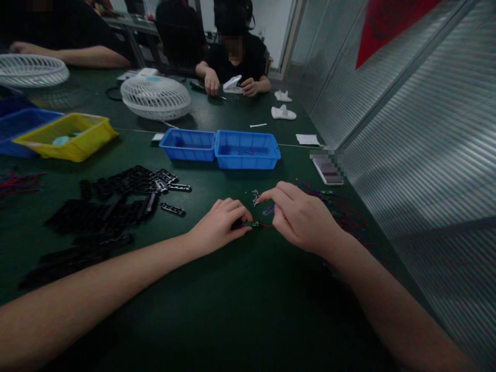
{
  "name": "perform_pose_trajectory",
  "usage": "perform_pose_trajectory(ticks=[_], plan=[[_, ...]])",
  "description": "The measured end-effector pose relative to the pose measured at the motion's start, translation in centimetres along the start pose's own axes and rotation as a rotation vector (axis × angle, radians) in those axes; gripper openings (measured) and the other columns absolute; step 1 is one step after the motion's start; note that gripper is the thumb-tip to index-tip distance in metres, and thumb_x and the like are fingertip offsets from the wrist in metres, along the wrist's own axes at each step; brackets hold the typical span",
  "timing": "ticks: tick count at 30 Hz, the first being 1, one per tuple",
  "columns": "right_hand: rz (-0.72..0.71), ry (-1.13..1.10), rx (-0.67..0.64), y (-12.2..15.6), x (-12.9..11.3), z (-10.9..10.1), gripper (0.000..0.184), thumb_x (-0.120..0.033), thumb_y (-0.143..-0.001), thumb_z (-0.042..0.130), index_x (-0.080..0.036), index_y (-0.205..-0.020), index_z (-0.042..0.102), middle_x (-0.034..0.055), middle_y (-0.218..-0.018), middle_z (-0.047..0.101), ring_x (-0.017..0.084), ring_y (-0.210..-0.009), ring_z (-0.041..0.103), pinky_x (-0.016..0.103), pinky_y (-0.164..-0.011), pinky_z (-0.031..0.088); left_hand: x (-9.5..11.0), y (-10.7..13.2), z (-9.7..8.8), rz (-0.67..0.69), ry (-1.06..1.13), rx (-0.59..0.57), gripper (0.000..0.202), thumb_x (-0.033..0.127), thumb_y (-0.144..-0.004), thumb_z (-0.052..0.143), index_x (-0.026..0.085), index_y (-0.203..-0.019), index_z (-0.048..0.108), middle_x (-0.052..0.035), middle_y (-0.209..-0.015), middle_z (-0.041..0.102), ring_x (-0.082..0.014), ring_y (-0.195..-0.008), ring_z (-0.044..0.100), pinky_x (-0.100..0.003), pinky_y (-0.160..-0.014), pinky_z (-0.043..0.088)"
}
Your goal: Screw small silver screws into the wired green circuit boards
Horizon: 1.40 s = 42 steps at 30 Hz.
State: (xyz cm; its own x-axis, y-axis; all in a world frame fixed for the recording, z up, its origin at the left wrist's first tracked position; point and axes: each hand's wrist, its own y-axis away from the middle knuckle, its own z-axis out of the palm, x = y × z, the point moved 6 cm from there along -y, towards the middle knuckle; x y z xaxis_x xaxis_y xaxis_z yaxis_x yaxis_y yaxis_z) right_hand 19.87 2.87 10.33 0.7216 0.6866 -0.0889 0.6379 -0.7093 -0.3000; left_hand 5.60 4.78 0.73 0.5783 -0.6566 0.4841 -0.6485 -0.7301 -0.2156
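My left hand rests on the dark green table, fingers curled, pinching a small green circuit board with a black part and a red wire running right. My right hand hovers just to the right of it. Its index finger reaches forward to a small pile of tiny silver screws, while the other fingers curl over the red wire. Both hands nearly touch at the board.
A heap of black plastic strips lies left. Two blue bins stand ahead, a yellow bin far left. Red and blue wires lie right, a phone near the ribbed wall. White fan grilles and other people sit beyond.
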Motion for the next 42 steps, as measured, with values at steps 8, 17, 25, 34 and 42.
perform_pose_trajectory(ticks=[8, 17, 25, 34, 42], plan=[[-0.035, -0.131, 0.074, 0.1, 0.4, -1.0, 0.017, -0.028, -0.098, 0.047, -0.017, -0.107, 0.055, 0.0043, -0.098, 0.067, 0.015, -0.087, 0.063, 0.026, -0.069, 0.046, 0.1, 0.1, -0.1, -0.007, 0.006, -0.008, 0.014, 0.032, -0.09, 0.061, 0.023, -0.1, 0.059, -0.001, -0.096, 0.059, -0.02, -0.093, 0.05, -0.033, -0.077, 0.032], [-0.051, -0.221, 0.094, 0.0, 1.0, -2.7, 0.02, -0.027, -0.098, 0.05, -0.017, -0.106, 0.065, 0.0054, -0.101, 0.066, 0.015, -0.096, 0.061, 0.027, -0.081, 0.048, 0.1, -0.1, 0.0, -0.004, 0.001, -0.009, 0.014, 0.033, -0.091, 0.06, 0.024, -0.101, 0.059, -0.0011, -0.097, 0.059, -0.02, -0.094, 0.05, -0.033, -0.078, 0.032], [-0.013, -0.229, 0.126, 0.0, 1.4, -2.4, 0.021, -0.034, -0.097, 0.052, -0.017, -0.098, 0.063, 0.0053, -0.098, 0.062, 0.014, -0.088, 0.06, 0.026, -0.073, 0.046, 0.0, 0.1, 0.1, -0.005, 0.002, -0.001, 0.015, 0.034, -0.091, 0.06, 0.024, -0.102, 0.059, -0.0011, -0.098, 0.059, -0.0204, -0.095, 0.05, -0.033, -0.079, 0.033], [0.045, 0.197, 0.138, 0.0, 1.2, -1.5, 0.031, -0.04, -0.101, 0.039, -0.018, -0.092, 0.058, 0.0036, -0.089, 0.059, 0.012, -0.069, 0.05, 0.024, -0.052, 0.029, 0.0, 0.1, 0.1, 0.004, -0.013, 0.006, 0.015, 0.034, -0.091, 0.061, 0.024, -0.101, 0.059, -0.001, -0.097, 0.058, -0.0202, -0.094, 0.05, -0.033, -0.078, 0.033], [0.084, 0.281, 0.099, 0.2, 1.0, -0.8, 0.048, -0.044, -0.101, 0.033, -0.018, -0.068, 0.058, 0.0004, -0.062, 0.057, 0.011, -0.056, 0.046, 0.029, -0.052, 0.019, 0.0, 0.1, 0.1, 0.003, -0.01, -0.003, 0.014, 0.033, -0.09, 0.062, 0.024, -0.101, 0.059, -0.0005, -0.097, 0.058, -0.02, -0.094, 0.05, -0.033, -0.078, 0.032]])
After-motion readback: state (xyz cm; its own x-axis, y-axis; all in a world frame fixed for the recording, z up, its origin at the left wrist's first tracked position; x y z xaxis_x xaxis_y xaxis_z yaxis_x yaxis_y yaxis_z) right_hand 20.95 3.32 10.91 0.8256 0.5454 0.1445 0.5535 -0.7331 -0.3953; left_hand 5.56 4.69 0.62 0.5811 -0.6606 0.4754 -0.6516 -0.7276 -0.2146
